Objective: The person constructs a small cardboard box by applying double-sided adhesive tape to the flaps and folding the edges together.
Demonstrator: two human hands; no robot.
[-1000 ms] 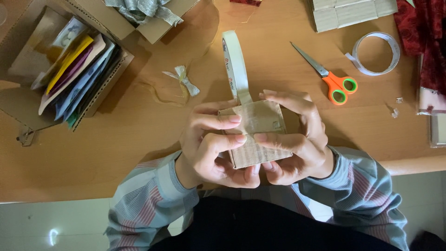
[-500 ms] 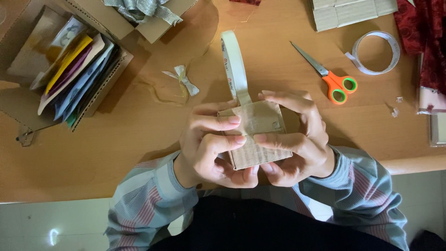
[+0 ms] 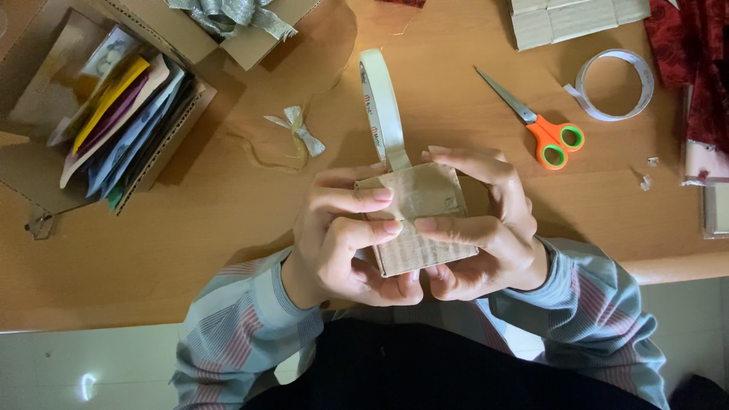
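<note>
Both hands are wrapped around a small cardboard box [image 3: 416, 220], held just above the near edge of the wooden table [image 3: 228, 205]. The box is plain brown, its corrugated ribs showing along the lower side, and its top face looks glossy and creased, as if covered with clear tape. The left hand [image 3: 345, 239] clamps the box's left side, two fingers laid flat across the top and the thumb tucked under. The right hand [image 3: 486, 228] grips the right side, its forefinger stretching across the lower part of the top to meet the left fingertips, with the other fingers curled over the far edge.

A roll of tape [image 3: 382, 106] stands on edge just beyond the box, its strip running down onto the box's top. Beyond and to the left of the box lies a small silvery ribbon bow [image 3: 300, 130]. Further left sits an open cardboard tray [image 3: 182, 133] packed with coloured paper sheets [image 3: 125, 121]. Beyond and to the right of the box lie orange-handled scissors [image 3: 543, 125], and further right again a flat ring of clear tape [image 3: 613, 85]. Striped grey sleeves [image 3: 585, 304] cover both forearms below the box.
</note>
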